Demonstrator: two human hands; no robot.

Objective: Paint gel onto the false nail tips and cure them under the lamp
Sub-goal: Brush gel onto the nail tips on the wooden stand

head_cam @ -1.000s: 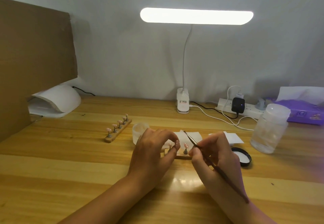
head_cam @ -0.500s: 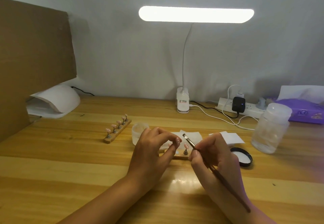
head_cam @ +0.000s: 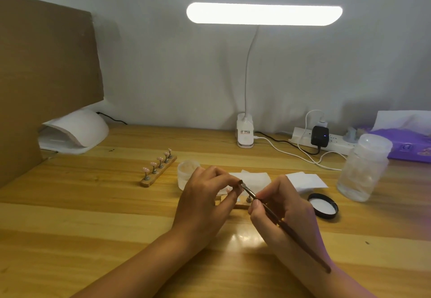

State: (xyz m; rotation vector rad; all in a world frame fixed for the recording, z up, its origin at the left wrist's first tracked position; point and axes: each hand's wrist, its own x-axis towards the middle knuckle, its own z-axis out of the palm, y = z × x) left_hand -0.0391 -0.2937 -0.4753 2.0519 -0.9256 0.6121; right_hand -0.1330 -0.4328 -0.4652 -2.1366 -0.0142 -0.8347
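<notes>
My right hand pinches a thin dark brush, its bristle tip raised beside the fingertips of my left hand. My left hand curls its fingers over a small wooden nail stand and pinches one of its pegs or tips; most of that stand is hidden. A second wooden stand with several pink nail tips lies to the left. The white curing lamp sits at the far left by the wall.
A small frosted jar stands behind my left hand, white wipes and a black lid lie to the right, with a clear plastic bottle. A desk lamp, power strip, purple tissue pack and cardboard panel line the edges.
The brush tip has shifted left and up, from over the right-hand peg to next to my left fingertips. My left hand stays on the stand.
</notes>
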